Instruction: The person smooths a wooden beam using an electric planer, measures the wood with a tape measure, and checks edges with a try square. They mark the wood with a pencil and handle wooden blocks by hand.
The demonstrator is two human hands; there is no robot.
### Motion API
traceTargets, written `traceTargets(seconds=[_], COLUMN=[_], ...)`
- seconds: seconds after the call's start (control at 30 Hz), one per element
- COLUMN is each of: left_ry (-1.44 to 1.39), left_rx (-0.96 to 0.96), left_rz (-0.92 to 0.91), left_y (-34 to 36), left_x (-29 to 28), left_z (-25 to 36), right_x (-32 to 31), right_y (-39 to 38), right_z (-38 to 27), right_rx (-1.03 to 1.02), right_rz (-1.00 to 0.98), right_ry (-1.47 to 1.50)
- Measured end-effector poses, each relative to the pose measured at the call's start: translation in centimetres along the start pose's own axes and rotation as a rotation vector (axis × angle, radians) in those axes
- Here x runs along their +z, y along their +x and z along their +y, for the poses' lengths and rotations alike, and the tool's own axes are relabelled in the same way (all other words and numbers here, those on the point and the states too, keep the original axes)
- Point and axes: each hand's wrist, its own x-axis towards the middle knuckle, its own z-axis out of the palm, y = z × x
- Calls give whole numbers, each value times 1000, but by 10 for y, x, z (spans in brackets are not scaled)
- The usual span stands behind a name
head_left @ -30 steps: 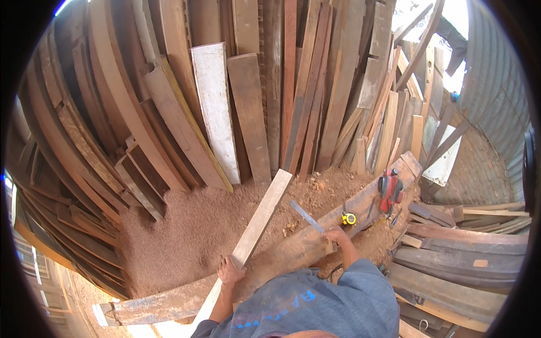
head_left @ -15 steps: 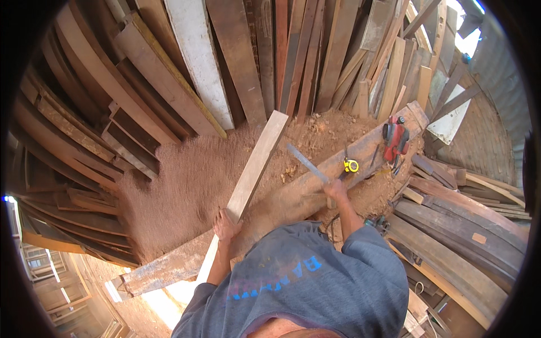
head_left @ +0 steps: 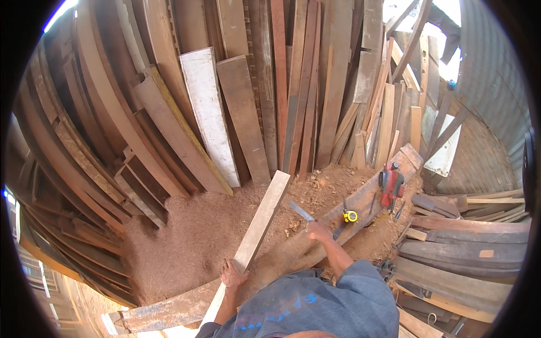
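A pale, straight wooden plank (head_left: 261, 222) slants away from me across a long, dusty beam. My left hand (head_left: 233, 274) is wrapped round the plank near its lower part, fingers over its edge. To the right, my right hand (head_left: 319, 230) is closed on a flat metal blade (head_left: 301, 211), which points up and left toward the plank with a gap between them. The fist hides the blade's lower end, and I cannot tell what handle it has. A yellow tape measure (head_left: 350, 216) rests on the beam just right of that hand.
The dusty beam (head_left: 169, 312) runs from lower left to upper right, with a red and black power tool (head_left: 391, 185) on its far end. Sawdust (head_left: 186, 248) covers the ground. Many boards (head_left: 242, 112) lean behind; stacked timber (head_left: 462, 250) lies at right.
My view has tilted up, so everything sits lower in the picture. My right hand has moved left with the blade, closer to the plank. My left hand keeps its hold.
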Motion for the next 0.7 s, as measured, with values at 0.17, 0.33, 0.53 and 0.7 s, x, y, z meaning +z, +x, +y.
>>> traceTargets(seconds=[0.17, 0.33, 0.53, 0.7], left_ry=[17, -4, 59, 39], left_rx=[-28, 17, -34, -30], left_rz=[8, 91, -39, -35], left_y=[-5, -5, -7, -4], left_x=[-1, 7, -6, -1], left_z=[-5, -7, -4, -10], right_x=[-51, -59, -90, -48], right_y=[24, 21, 9, 42], right_z=[-42, -37, -31, 55], right_rx=[149, 160, 422, 429], right_rz=[-198, -93, -127, 154], right_ry=[112, 164, 309, 247])
